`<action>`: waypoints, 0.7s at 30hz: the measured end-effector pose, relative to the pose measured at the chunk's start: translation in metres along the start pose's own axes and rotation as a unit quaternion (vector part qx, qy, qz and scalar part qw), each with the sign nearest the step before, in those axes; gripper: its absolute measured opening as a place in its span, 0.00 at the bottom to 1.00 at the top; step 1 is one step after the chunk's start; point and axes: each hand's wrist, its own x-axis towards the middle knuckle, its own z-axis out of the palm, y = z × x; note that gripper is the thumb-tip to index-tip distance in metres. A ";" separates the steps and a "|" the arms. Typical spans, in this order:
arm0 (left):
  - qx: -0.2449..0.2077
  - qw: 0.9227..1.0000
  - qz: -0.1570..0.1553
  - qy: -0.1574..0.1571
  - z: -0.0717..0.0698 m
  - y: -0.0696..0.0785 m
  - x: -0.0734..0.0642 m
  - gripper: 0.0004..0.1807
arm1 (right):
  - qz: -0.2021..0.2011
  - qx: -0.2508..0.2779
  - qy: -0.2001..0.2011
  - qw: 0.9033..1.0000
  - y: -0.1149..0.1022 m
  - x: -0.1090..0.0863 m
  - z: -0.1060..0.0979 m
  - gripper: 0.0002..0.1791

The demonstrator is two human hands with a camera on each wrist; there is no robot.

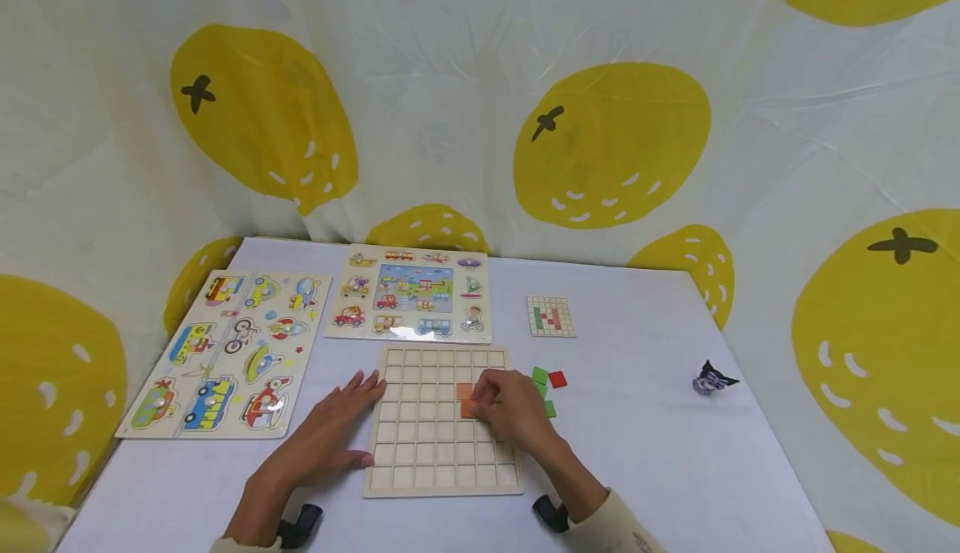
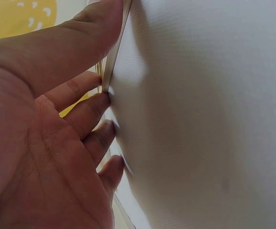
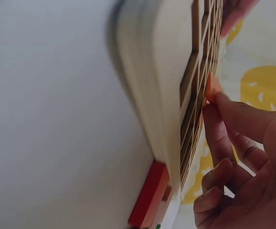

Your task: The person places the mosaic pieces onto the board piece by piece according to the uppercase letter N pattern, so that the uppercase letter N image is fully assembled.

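A square wooden grid board (image 1: 405, 453) lies in front of me. Two orange tiles sit side by side in its right half, the farther orange tile (image 1: 464, 391) and a nearer, darker orange tile (image 1: 468, 409). My right hand (image 1: 517, 411) reaches over the board's right edge. In the right wrist view its thumb and forefinger pinch an orange tile (image 3: 213, 88) tilted up at the grid. My left hand (image 1: 330, 430) lies along the board's left edge, fingers extended and thumb spread, fingertips at the rim.
Several green tiles (image 1: 540, 376) and a red tile (image 1: 557, 379) lie right of the board, partly behind my right hand. Beyond them is a small pattern card (image 1: 562, 303). Two vehicle puzzles, a left puzzle (image 1: 232, 361) and a back puzzle (image 1: 408, 328), flank the board. A dark-and-purple trinket (image 1: 712, 380) stands far right.
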 end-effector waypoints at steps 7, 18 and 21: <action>-0.002 1.000 -0.007 -0.003 -0.001 0.001 0.000 0.58 | 0.005 -0.033 0.004 0.999 -0.009 0.001 0.007 0.08; 0.002 1.000 -0.002 -0.002 0.000 0.000 0.000 0.58 | 0.008 -0.008 -0.016 1.000 -0.001 0.002 -0.006 0.06; 0.000 1.000 -0.001 -0.002 -0.001 0.000 0.000 0.58 | 0.016 0.006 -0.003 1.000 0.005 0.001 -0.017 0.07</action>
